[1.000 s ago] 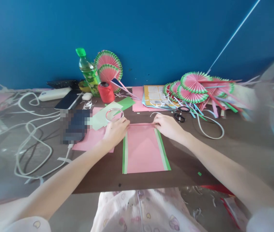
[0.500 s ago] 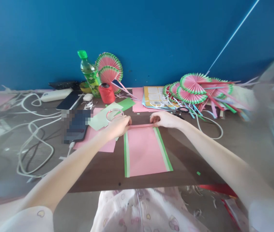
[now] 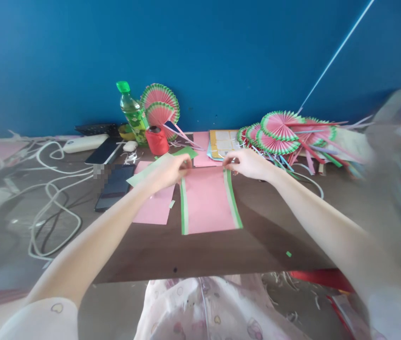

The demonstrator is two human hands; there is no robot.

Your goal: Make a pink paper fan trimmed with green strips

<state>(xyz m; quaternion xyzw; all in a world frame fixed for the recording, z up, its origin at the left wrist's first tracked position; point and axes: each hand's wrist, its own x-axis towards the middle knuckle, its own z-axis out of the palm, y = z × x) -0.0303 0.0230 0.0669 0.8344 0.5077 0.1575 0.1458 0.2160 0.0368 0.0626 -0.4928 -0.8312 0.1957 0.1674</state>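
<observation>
A pink paper sheet (image 3: 205, 203) with light and dark green strips along both long sides lies on the brown table (image 3: 200, 255). My left hand (image 3: 170, 171) pinches its far left corner, and my right hand (image 3: 246, 163) pinches its far right corner. Both hands have their fingers closed on the sheet's far edge, which is raised off the table. A plain pink sheet (image 3: 154, 205) lies under my left wrist.
A phone (image 3: 112, 187) and white cables (image 3: 50, 198) lie to the left. At the back stand a green bottle (image 3: 132, 112), a red spool (image 3: 157, 140) and paper fans (image 3: 160, 105). More fans (image 3: 285, 130) are piled back right. The table's front edge is close to me.
Both hands have moved away from me along with the sheet's far edge. The sheet has slid farther from the front edge and now looks lifted at the far end.
</observation>
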